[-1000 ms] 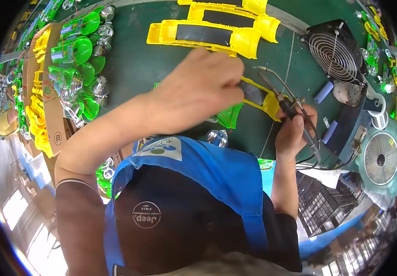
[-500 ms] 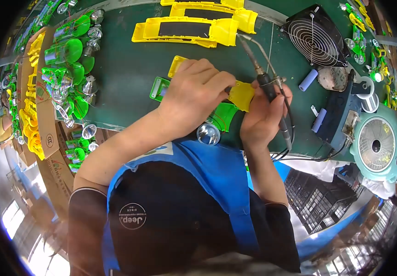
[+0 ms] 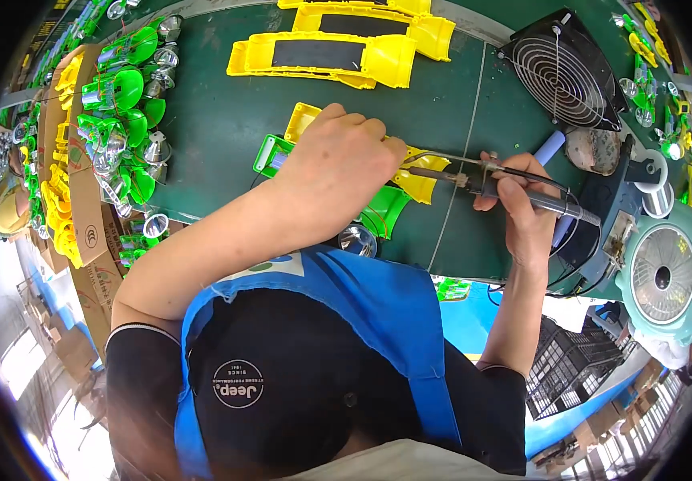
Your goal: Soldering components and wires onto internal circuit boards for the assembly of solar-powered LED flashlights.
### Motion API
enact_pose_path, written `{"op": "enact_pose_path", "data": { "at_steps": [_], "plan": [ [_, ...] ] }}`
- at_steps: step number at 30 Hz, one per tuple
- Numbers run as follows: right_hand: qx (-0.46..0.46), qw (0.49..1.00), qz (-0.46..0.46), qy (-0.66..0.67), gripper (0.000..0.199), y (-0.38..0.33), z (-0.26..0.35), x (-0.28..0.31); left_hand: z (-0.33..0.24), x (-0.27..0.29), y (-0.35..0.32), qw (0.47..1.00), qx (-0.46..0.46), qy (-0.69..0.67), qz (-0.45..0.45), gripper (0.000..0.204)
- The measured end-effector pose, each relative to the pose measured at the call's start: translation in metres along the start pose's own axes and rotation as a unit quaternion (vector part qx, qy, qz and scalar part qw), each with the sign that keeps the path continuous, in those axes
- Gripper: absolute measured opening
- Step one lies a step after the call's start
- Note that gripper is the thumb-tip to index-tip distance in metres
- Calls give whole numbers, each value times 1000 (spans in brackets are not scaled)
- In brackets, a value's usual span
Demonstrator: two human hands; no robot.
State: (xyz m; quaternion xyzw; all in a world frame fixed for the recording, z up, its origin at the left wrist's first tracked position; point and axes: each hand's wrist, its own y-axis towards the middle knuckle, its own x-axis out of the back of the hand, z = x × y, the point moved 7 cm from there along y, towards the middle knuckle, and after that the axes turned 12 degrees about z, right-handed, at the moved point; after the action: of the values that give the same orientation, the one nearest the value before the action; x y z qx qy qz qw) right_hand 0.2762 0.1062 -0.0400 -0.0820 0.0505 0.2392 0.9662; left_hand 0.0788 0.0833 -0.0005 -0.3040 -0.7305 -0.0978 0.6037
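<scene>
My left hand is closed over a lamp assembly, its fingers curled at a yellow plastic housing; what lies under the palm is hidden. A green plastic part and a silver reflector poke out below the hand. Past its other side show a yellow end piece and a green frame. My right hand grips a soldering iron with a thin metal tube clipped along it. The iron lies nearly level, its tip over the yellow housing beside my left fingertips.
Yellow housings lie at the back of the green table. Green lamp parts with reflectors crowd the left beside a cardboard box. To the right are a black fan, a solder spool and a pale green fan.
My right hand has moved right and turned the soldering iron from steep to nearly level. The iron's tip has come down to the yellow housing. My left hand stays on the assembly.
</scene>
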Motion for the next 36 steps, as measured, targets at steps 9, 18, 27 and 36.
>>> {"op": "enact_pose_path", "data": {
  "at_steps": [9,18,27,36],
  "plan": [
    [-64,998,15,-3,17,5,-1,-8,1,-1,5,999,-27,-1,44,9],
    [-57,996,29,-56,18,6,9,-10,2,-2,5,998,-38,-2,54,10],
    [85,990,-114,-15,27,-36,-3,12,0,4,1,999,-46,-22,-8,8],
    [266,948,-125,-121,44,-30,-4,-54,4,2,5,1000,-21,-10,16,7]
  ]
}}
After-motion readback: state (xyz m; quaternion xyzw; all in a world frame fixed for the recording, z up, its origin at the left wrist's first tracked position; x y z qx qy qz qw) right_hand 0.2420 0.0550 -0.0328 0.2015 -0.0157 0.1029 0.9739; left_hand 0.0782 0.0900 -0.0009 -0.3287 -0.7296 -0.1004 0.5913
